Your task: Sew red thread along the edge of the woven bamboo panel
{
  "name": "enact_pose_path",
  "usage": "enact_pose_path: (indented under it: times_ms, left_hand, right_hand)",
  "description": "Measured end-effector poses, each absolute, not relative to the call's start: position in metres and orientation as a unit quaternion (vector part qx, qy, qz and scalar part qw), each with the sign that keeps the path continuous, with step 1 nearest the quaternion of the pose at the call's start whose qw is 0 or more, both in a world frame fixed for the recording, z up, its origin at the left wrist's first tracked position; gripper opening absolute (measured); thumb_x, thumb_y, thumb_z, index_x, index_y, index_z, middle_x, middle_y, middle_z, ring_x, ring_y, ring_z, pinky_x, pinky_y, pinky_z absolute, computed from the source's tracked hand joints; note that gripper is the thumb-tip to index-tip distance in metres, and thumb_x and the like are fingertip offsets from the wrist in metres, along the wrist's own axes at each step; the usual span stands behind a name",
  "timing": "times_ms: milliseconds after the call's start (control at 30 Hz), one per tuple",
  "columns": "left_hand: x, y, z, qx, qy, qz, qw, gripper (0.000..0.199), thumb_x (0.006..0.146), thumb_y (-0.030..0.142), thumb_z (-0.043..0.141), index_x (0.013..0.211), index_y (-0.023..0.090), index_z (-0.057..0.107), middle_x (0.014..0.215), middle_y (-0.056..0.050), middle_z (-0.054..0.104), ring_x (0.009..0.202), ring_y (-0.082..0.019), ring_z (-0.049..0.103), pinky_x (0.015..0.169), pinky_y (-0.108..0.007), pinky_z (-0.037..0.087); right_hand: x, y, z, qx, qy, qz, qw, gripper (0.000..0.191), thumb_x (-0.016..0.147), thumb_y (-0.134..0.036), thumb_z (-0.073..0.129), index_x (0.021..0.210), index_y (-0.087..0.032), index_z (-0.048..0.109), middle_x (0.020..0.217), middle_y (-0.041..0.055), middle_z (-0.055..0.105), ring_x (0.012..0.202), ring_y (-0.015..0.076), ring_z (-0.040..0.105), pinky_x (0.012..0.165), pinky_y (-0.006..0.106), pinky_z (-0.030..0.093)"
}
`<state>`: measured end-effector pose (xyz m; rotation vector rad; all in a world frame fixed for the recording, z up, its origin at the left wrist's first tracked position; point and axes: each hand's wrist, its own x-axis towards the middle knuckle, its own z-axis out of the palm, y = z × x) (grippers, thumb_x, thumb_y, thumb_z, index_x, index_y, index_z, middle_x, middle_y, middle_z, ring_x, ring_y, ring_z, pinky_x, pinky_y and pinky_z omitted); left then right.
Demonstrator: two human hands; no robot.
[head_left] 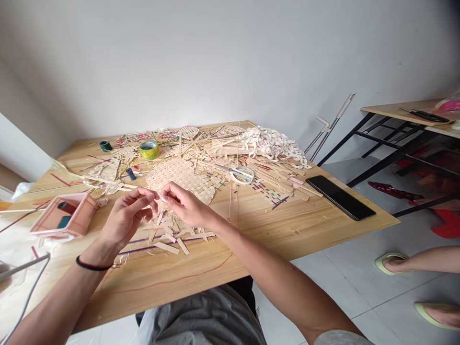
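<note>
My left hand (131, 213), a dark band at its wrist, has thumb and index finger pinched together. My right hand (181, 203) is pinched close beside it, the fingertips nearly touching. What lies between the fingertips is too small to make out. Behind and beneath the hands is a woven mat of pale strips (183, 177). Short cut strips (168, 247) are scattered in front of it. White-handled scissors (242, 175) lie to the right of the mat, and a small blue spool (131, 174) stands to its left. A thin reddish thread (179, 281) curves across the tabletop.
A pink basket (88, 218) with spools sits at the left. Yellow tape (149, 150) and a green spool (105, 145) are farther back. White cord (273, 143) is piled at the back right, near a black phone (340, 197). A person's feet (395, 263) show at right.
</note>
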<state>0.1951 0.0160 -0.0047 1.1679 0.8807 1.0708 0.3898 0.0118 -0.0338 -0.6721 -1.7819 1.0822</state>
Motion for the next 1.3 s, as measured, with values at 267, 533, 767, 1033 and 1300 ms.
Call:
enact_pose_path:
  times_ms: [267,533,767,1033,1300]
  left_hand:
    - [0.196,0.017,-0.005,0.484,0.383,0.464,0.636,0.026,0.07,0.031,0.092,0.078,0.013,0.074,0.069,-0.004,0.068,0.057,-0.012,0.06,0.045,-0.017,0.044]
    - [0.199,0.015,-0.002,0.467,0.381,0.481,0.637,0.026,0.065,0.026,0.094,0.073,0.013,0.073,0.078,-0.005,0.071,0.056,-0.009,0.057,0.041,-0.015,0.039]
    - [0.197,0.014,-0.002,0.487,0.352,0.488,0.633,0.023,0.069,0.023,0.09,0.074,0.014,0.069,0.07,-0.002,0.066,0.049,-0.007,0.051,0.04,-0.016,0.036]
    - [0.197,0.007,-0.002,0.585,0.326,0.469,0.576,0.021,0.081,0.028,0.085,0.083,0.017,0.068,0.072,-0.002,0.066,0.058,-0.013,0.058,0.051,-0.022,0.046]
    - [0.194,0.007,-0.007,0.625,0.308,0.472,0.54,0.014,0.085,0.026,0.084,0.086,0.019,0.071,0.083,-0.004,0.071,0.077,-0.017,0.066,0.075,-0.028,0.054]
  right_hand:
    - [0.393,0.012,-0.027,-0.266,-0.783,0.326,0.458,0.011,0.106,-0.024,0.048,0.095,-0.023,0.049,0.099,0.0028,0.054,0.095,0.0184,0.052,0.091,0.033,0.042]
    - [0.39,0.01,-0.03,-0.278,-0.763,0.364,0.456,0.01,0.107,-0.027,0.044,0.099,-0.023,0.047,0.097,0.0019,0.055,0.088,0.0164,0.052,0.084,0.031,0.042]
    - [0.389,0.009,-0.033,-0.28,-0.739,0.417,0.449,0.014,0.108,-0.033,0.044,0.097,-0.022,0.045,0.082,-0.0035,0.044,0.07,0.0131,0.042,0.068,0.028,0.035]
    - [0.389,0.009,-0.033,-0.312,-0.707,0.427,0.47,0.017,0.105,-0.037,0.048,0.099,-0.021,0.048,0.079,-0.0039,0.052,0.068,0.0123,0.046,0.067,0.026,0.036]
    - [0.391,0.009,-0.034,-0.331,-0.706,0.394,0.487,0.016,0.102,-0.037,0.057,0.108,-0.023,0.052,0.067,-0.0077,0.043,0.063,0.0127,0.042,0.066,0.027,0.034]
